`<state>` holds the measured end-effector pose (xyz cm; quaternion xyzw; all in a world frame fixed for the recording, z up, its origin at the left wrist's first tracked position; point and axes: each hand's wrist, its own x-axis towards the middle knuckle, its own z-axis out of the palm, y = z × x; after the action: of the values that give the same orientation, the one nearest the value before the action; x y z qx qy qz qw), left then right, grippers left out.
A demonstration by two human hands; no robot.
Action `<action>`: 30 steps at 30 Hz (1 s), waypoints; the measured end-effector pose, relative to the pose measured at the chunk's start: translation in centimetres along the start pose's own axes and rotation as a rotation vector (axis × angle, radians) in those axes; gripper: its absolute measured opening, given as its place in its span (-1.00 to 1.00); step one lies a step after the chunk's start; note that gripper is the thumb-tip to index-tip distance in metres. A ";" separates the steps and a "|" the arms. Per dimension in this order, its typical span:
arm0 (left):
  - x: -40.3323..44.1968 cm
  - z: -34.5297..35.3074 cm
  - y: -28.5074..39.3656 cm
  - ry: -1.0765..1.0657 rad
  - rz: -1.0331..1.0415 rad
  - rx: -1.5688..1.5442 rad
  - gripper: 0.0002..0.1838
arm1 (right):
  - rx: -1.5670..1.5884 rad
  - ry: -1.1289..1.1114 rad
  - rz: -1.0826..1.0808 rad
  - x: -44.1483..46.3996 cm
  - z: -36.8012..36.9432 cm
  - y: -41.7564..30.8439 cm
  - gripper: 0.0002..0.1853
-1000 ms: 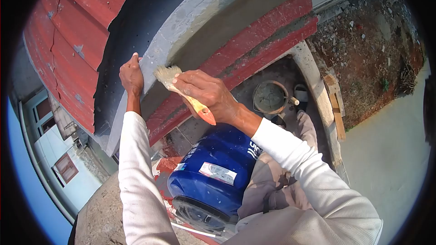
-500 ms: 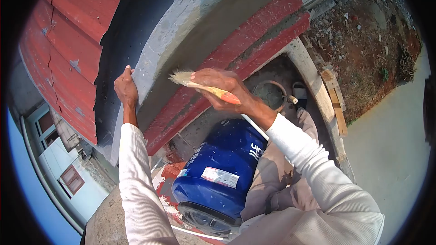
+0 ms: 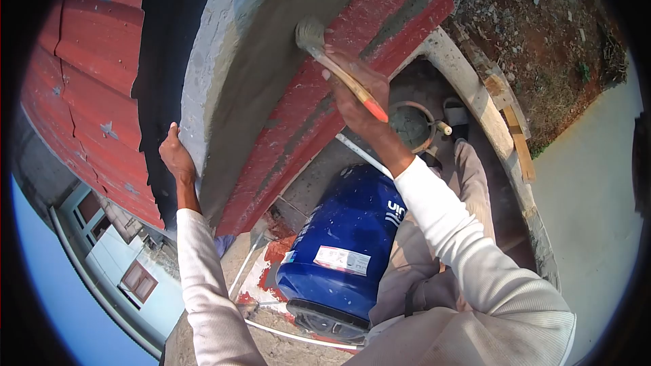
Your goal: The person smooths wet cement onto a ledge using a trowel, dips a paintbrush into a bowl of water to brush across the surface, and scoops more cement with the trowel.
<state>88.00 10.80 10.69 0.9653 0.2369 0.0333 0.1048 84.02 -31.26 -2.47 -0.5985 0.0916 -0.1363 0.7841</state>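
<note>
Roofing of red corrugated sheet [image 3: 95,108] is seen at left, bordered by a dark strip [image 3: 166,74]. Beside it, a curved wall is observed, with a pale grey ledge [image 3: 203,74], a darker grey plaster face [image 3: 251,74] and two red bands [image 3: 380,13] separated by a grey one. Soil strewn with debris [image 3: 542,47] is noted at upper right, beyond a low curb [image 3: 468,74]. Below the wall, a blue drum [image 3: 339,230] with a white label [image 3: 342,260] is found lying tilted, close to the person's trousered leg [image 3: 410,251]. A bucket [image 3: 431,120] is placed on the floor near the feet, partly hidden by the right forearm; its grey contents are visible. The left hand [image 3: 178,158] is set at the outer edge of the ledge; most of its fingers are hidden, so how far they are closed cannot be told. The right hand [image 3: 359,88] is curled around a paintbrush [image 3: 342,80], which is held by the handle, with the orange-red end pointed down. The bristles [image 3: 310,34] are positioned at the plaster face, near the upper red band; firm contact cannot be confirmed.
</note>
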 end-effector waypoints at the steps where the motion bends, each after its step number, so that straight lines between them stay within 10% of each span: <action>1: 0.3 0.0 -0.1 -0.004 0.017 -0.013 -0.38 | 0.081 -0.066 0.047 -2.7 1.4 0.9 -0.59; 8: 0.1 0.0 0.0 -0.046 0.050 -0.148 -0.47 | 0.101 -0.465 -0.026 0.8 -2.9 5.6 -0.57; 12: 0.6 -0.6 -0.8 -0.107 0.020 -0.053 -0.44 | -0.203 -0.132 0.187 9.9 -10.5 0.8 -0.58; 16: 0.2 -0.4 -0.2 -0.050 0.049 -0.079 -0.49 | 0.536 0.430 0.271 10.6 -9.5 1.9 -0.74; 18: -0.6 -0.4 1.4 -0.071 -0.028 -0.166 -0.50 | 0.750 0.391 0.251 6.7 -7.0 4.8 -0.66; 21: -0.9 -0.4 2.0 -0.080 -0.032 -0.164 -0.58 | 1.217 0.445 0.786 -1.2 0.0 4.3 -0.64; 26: 0.7 -1.3 -1.6 -0.101 0.299 0.409 -0.63 | 1.091 0.507 1.288 -8.0 5.6 6.6 -0.61; 30: -0.3 -0.9 0.1 -0.162 0.193 0.175 -0.61 | 0.908 0.517 1.094 0.7 0.0 6.2 -0.74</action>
<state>87.64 10.77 11.57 0.9885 0.1358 -0.0558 0.0353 85.30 -29.99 -8.46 -0.0349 0.4912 0.1119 0.8631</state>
